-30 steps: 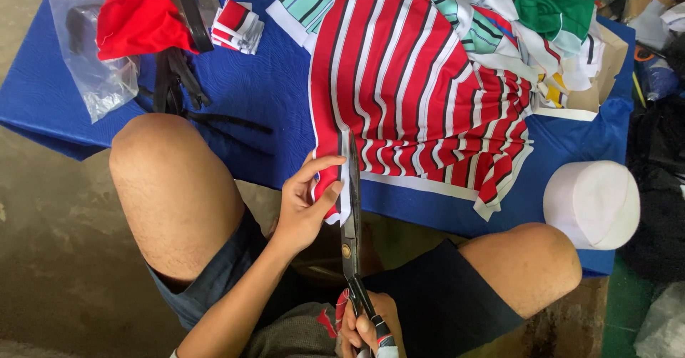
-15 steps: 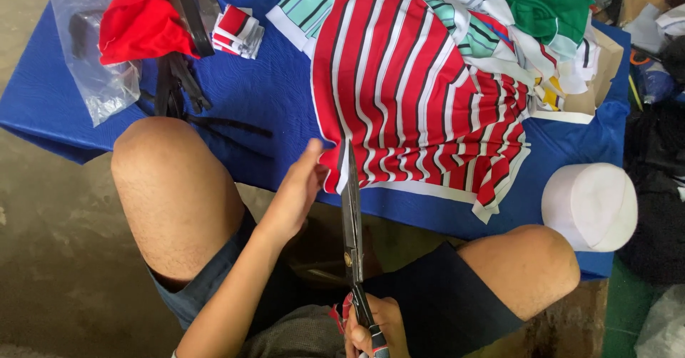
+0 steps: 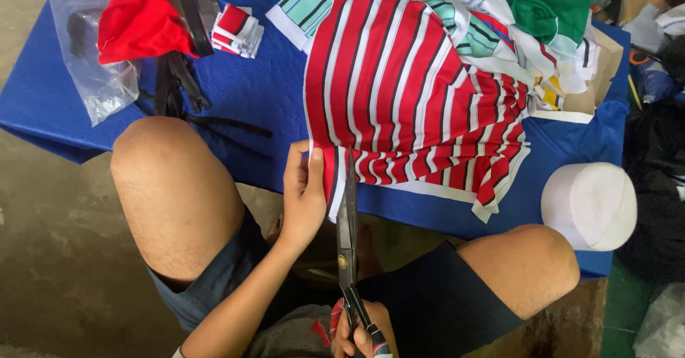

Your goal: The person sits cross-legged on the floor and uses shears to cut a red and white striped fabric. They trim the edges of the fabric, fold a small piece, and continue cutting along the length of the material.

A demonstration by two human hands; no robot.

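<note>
A: Where does the striped fabric lie?

B: The red, white and black striped fabric point(image 3: 407, 94) lies flat on the blue cloth-covered table point(image 3: 250, 94), its lower edge hanging over the near side of the table above the person's knees.

A: What is the state of the left hand?

B: The left hand point(image 3: 303, 194) is pinched on the fabric's lower left edge, thumb on top, fingers underneath.

A: And the right hand?

B: The right hand point(image 3: 360, 333) is closed around the handles of the scissors point(image 3: 347, 222), low in the view and partly cut off. The blades point up and away from the body, with the tips at the fabric edge just beside the left thumb. Whether the blades are parted cannot be told.

A: What surrounds the work?

B: A white cylindrical roll point(image 3: 591, 204) sits at the right table edge. A red cloth point(image 3: 132, 15) and a clear plastic bag point(image 3: 96, 72) lie at the far left; green fabric point(image 3: 546, 4) tops a pile of cut pieces at the far right.
</note>
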